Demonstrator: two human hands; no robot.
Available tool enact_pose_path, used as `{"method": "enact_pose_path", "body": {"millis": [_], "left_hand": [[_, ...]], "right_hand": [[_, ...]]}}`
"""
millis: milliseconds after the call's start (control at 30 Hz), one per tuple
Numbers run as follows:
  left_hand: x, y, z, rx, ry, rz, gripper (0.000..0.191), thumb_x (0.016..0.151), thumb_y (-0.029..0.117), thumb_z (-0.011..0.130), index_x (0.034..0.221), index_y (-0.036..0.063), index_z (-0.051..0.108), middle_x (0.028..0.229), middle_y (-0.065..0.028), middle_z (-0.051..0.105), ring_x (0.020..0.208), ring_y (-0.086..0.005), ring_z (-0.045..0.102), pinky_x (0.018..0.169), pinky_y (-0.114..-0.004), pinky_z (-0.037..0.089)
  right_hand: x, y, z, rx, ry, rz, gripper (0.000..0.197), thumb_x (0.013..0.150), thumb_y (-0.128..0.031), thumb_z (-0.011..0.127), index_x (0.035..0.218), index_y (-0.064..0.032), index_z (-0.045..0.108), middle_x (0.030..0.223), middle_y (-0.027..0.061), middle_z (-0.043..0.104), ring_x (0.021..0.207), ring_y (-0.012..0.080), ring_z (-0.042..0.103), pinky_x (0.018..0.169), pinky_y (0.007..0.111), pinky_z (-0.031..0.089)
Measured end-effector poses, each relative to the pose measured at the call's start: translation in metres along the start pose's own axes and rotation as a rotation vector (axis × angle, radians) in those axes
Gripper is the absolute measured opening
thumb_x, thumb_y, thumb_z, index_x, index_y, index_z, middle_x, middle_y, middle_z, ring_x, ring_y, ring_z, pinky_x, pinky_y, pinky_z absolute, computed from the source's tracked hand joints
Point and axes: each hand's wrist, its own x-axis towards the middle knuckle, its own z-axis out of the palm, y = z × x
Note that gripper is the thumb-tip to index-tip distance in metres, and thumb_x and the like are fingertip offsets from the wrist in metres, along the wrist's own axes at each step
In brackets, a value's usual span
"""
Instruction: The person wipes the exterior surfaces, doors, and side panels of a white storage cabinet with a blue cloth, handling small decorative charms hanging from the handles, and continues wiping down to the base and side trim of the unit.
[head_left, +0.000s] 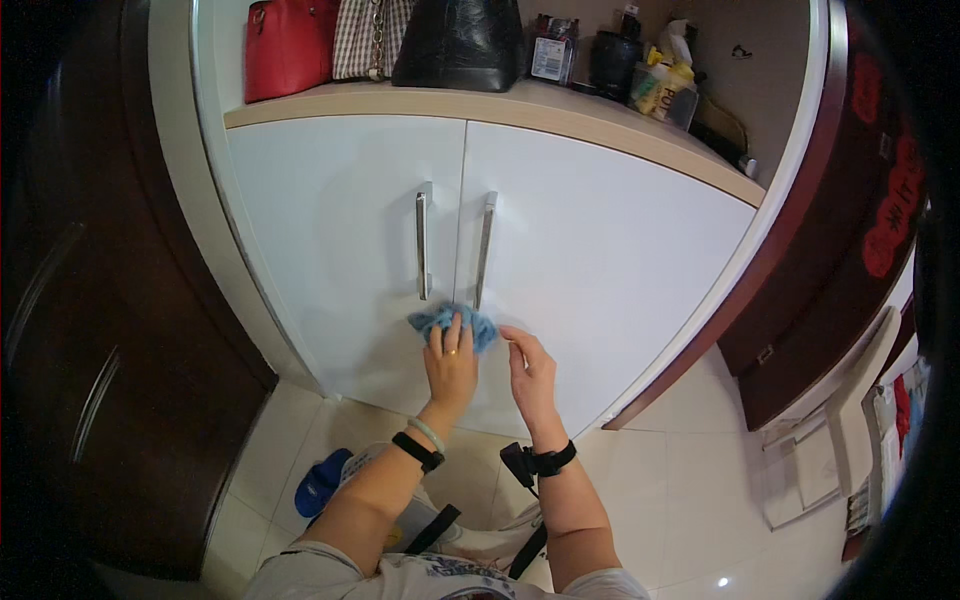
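A crumpled blue cloth (484, 332) lies against the white cabinet doors, just below their two metal bar handles. My left hand (452, 367) presses on it with spread fingers, a ring on one of them. Close to the cloth's right edge is my right hand (534, 369), its fingers bent and nothing seen in them; whether a fingertip touches the cloth I cannot tell. The left bar handle (422, 246) and the right bar handle (485, 250) stand upright on either side of the seam between the left door (322, 225) and the right door (600, 262).
Above the doors, a wooden shelf (442, 102) holds a red handbag (289, 52), a checked bag (360, 41), a black bag (461, 45) and several containers. A dark door (112, 315) stands left. At right are another dark door (802, 322) and a chair (862, 405).
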Motion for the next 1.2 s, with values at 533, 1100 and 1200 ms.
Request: {"method": "enact_pose_path", "body": {"millis": [533, 1100, 1200], "left_hand": [[0.06, 0.082, -0.045, -0.596, 0.073, 0.099, 0.044, 0.076, -0.004, 0.064, 0.119, 0.0039, 0.057, 0.127, -0.0147, 0.047, 0.119, -0.0392, 0.041, 0.099, -0.048, 0.037], [0.105, 0.085, -0.002, -0.453, 0.124, 0.042, 0.058, 0.09, 0.02, 0.052, 0.141, 0.0027, 0.03, 0.152, -0.0242, 0.009, 0.138, -0.0483, 0.012, 0.104, -0.065, 0.017], [0.084, 0.078, 0.01, -0.45, 0.046, 0.048, 0.075, 0.09, 0.025, 0.056, 0.148, 0.005, 0.013, 0.153, -0.0249, -0.004, 0.139, -0.0475, -0.002, 0.111, -0.057, 0.004]], "right_hand": [[0.014, -0.046, -0.054, -0.074, 0.121, -0.05, 0.039, 0.091, -0.004, 0.053, 0.13, -0.001, 0.048, 0.129, 0.0179, 0.053, 0.119, 0.0298, 0.052, 0.099, 0.036, 0.04], [0.075, -0.047, -0.045, -0.081, 0.014, -0.334, 0.035, 0.093, -0.005, 0.047, 0.127, -0.0037, 0.053, 0.137, 0.0158, 0.046, 0.127, 0.0329, 0.041, 0.106, 0.042, 0.032], [0.064, -0.038, -0.041, -0.154, -0.013, -0.303, 0.034, 0.093, -0.004, 0.047, 0.126, -0.0037, 0.054, 0.136, 0.0146, 0.048, 0.125, 0.0328, 0.043, 0.105, 0.041, 0.033]]}}
